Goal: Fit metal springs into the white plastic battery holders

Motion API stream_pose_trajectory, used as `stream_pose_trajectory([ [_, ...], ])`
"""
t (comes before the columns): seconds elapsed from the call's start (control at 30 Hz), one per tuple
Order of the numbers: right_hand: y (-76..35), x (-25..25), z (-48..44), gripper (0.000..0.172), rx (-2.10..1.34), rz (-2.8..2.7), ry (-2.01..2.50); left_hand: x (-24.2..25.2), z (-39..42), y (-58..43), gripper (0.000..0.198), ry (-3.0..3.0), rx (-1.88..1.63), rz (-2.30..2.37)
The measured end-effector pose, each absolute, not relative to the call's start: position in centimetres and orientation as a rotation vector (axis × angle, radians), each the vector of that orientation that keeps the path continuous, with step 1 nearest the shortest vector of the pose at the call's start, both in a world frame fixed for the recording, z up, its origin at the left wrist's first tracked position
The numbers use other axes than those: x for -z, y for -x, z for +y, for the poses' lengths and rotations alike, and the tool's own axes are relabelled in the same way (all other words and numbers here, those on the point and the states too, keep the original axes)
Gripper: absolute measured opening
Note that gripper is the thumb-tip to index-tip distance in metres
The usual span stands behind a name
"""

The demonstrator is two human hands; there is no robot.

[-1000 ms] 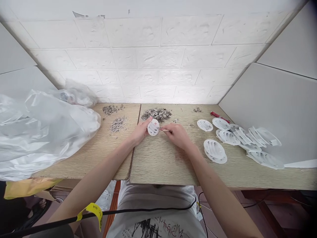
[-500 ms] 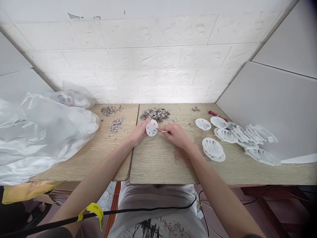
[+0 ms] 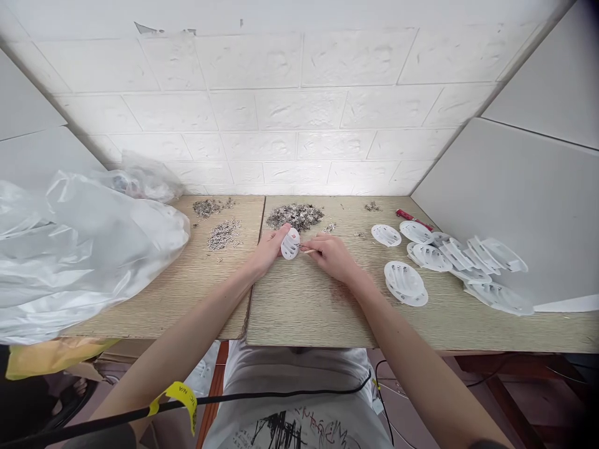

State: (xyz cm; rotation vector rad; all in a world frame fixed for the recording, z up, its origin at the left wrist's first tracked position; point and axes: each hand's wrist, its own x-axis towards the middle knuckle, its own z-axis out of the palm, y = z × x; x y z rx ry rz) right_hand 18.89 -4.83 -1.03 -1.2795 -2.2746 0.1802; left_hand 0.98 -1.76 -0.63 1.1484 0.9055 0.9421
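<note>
White round plastic disc [image 3: 290,244]: I held it pinched in my left grip [image 3: 269,249], over the pale wood-grained worktop [image 3: 309,305], in front of the grey heap of small metal parts [image 3: 296,216]. In the last half second its face turned, showing narrower. My right grip [image 3: 333,254] stayed closed around a thin pale-handled tool [image 3: 309,251], tip at the disc's right edge. I judged the same disc still under work.

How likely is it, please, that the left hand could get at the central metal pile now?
Probably yes: the pile lies just beyond the left hand, though that hand holds a white disc and might need to release it first.
</note>
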Motion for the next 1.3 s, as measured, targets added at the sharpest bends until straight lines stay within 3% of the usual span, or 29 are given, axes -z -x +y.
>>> stream_pose_trajectory([
  [1.3,-18.88,0.76,-5.01,0.030,-0.170,-2.271,1.340,0.57,-1.89,-0.98,0.048,-1.140,-0.922,0.877],
])
